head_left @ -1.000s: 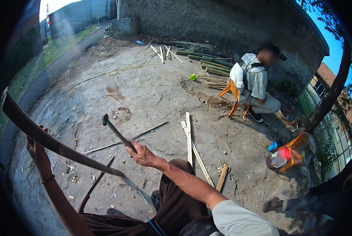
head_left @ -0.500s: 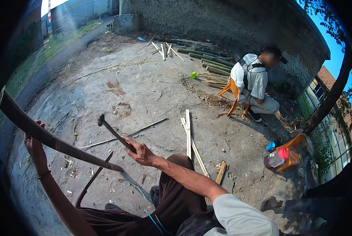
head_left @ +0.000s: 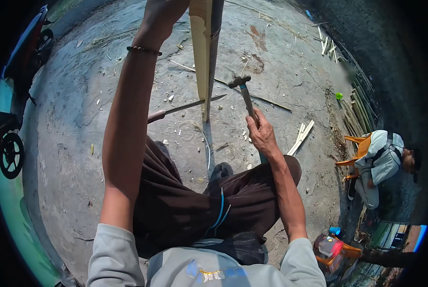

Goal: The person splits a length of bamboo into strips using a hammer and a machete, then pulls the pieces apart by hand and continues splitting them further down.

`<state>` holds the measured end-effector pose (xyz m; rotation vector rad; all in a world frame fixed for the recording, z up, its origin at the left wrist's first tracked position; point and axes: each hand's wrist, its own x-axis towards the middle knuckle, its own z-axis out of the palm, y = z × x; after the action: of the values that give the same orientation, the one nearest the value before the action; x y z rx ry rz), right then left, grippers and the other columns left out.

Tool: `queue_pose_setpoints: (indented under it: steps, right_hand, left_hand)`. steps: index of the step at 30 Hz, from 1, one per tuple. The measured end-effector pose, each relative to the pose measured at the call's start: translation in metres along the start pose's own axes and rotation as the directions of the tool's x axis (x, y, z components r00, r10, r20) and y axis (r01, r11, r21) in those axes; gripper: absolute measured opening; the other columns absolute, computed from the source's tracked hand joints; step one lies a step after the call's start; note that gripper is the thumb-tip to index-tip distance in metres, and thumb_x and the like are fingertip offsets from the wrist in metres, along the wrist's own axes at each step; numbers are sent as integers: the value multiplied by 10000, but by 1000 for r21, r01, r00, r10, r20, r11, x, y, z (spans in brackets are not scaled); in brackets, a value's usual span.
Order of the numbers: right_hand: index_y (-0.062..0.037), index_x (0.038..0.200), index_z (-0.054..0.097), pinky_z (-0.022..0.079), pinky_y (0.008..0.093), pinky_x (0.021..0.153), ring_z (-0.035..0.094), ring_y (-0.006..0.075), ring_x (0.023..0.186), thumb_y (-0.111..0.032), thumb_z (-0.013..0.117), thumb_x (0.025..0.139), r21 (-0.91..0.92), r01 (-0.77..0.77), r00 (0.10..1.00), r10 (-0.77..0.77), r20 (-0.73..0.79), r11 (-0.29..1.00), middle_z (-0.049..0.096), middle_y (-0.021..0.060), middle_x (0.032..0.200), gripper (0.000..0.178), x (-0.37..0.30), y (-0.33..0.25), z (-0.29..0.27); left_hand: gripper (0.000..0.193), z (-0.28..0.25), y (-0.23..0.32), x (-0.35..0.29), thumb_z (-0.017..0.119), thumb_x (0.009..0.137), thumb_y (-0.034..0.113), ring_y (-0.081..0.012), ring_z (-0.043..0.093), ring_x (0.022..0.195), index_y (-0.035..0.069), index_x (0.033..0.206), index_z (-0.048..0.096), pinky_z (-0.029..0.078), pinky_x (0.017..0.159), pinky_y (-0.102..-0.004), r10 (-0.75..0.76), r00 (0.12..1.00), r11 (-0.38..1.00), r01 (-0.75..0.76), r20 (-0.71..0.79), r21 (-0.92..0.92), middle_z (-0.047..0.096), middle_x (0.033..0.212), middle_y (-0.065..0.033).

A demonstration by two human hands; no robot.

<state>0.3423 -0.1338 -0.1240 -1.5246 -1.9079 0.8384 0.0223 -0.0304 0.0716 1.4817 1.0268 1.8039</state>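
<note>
A long split bamboo piece (head_left: 201, 57), pale inside and dark outside, stands nearly upright with its lower end near the ground. My left hand (head_left: 168, 16), raised at the top edge, is beside its upper part; the grasping fingers are mostly out of sight. My right hand (head_left: 263, 136) is closed around the handle of a hammer (head_left: 246, 95), whose dark metal head points up and away, right of the bamboo. A long knife (head_left: 187, 106) with a brown handle extends across the bamboo's lower end; whether they touch I cannot tell.
Pale bamboo strips (head_left: 302, 136) lie beyond my right knee, and a thin stick (head_left: 271, 102) crosses the ground. A person (head_left: 381, 158) sits on an orange chair (head_left: 360, 148) at right, near stacked bamboo poles (head_left: 362, 110). A motorcycle (head_left: 13, 143) stands at left.
The view has swung left and downward. The bamboo has gone from a slant at left to nearly upright in front of me. The hammer stays in my right hand, its head now pointing up.
</note>
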Motion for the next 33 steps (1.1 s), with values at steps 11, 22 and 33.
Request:
queue_pose_setpoints:
  steps: [11, 22, 33]
  right_hand:
    - [-71, 1248, 410, 408, 223, 520, 437, 53, 574, -254, 441, 1084, 484, 376, 911, -219, -349, 790, 423, 10, 719, 247, -3, -104, 79]
    - [-106, 1104, 426, 344, 220, 386, 400, 52, 480, -345, 463, 1076, 635, -177, 979, 203, 32, 752, 420, -14, 707, 244, 25, -57, 90]
    - [-80, 1083, 409, 414, 290, 411, 525, 110, 504, -315, 446, 1075, 80, -243, 960, 228, 162, 967, 530, 40, 706, 238, 45, 34, 178]
  left_hand:
    - [473, -53, 24, -8, 693, 941, 454, -62, 577, 718, -7, 1034, 736, 464, 602, -255, 118, 989, 980, -102, -88, 168, 685, 776, -22]
    - [486, -88, 14, -5, 670, 963, 433, -91, 628, 815, -24, 1126, 708, 507, 696, -257, 93, 988, 993, -82, -126, 85, 723, 923, -56]
    - [300, -98, 1, -12, 637, 997, 314, -88, 648, 763, 28, 1067, 695, 530, 675, -275, -83, 989, 993, 72, -125, -91, 711, 880, -36]
